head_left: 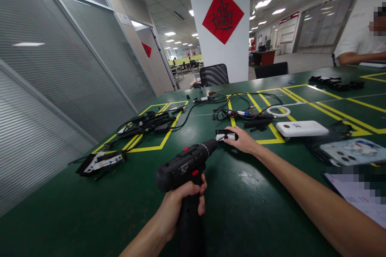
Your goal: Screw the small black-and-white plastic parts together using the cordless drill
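My left hand (181, 204) is wrapped round the grip of a black cordless drill (187, 162) with red buttons. Its nose points away from me at a small black and white part (224, 135) lying on the green table (241, 209). My right hand (243, 140) reaches in from the right and rests on that part, its fingers closed over the right end. The drill tip sits just left of the part, nearly touching it.
Beyond the part lie tangled cables (241, 108), a white tape ring (279, 111) and a white power bank (301, 128). A phone (352, 150) and paper (362, 192) lie at right. Black parts (99, 162) sit at left. Another person (362, 48) sits at far right.
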### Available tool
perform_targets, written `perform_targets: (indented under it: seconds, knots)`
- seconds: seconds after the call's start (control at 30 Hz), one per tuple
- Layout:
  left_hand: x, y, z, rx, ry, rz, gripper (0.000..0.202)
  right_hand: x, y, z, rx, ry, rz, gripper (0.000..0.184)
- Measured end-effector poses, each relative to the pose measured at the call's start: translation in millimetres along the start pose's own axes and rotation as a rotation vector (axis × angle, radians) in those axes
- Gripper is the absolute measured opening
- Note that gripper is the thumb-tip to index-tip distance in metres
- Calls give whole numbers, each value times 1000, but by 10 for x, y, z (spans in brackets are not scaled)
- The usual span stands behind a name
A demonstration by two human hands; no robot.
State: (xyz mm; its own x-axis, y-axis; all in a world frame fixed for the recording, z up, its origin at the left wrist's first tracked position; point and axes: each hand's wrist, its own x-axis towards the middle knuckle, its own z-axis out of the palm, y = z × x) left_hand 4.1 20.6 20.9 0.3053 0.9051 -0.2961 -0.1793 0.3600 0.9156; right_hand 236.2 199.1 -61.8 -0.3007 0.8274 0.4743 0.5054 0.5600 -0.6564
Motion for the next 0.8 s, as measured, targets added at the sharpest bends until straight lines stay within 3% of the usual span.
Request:
perform_targets:
  seconds: [0.8]
  knots:
    - [-5, -2, 8, 19, 5, 3, 19, 3, 13, 4, 0, 4, -8, 48]
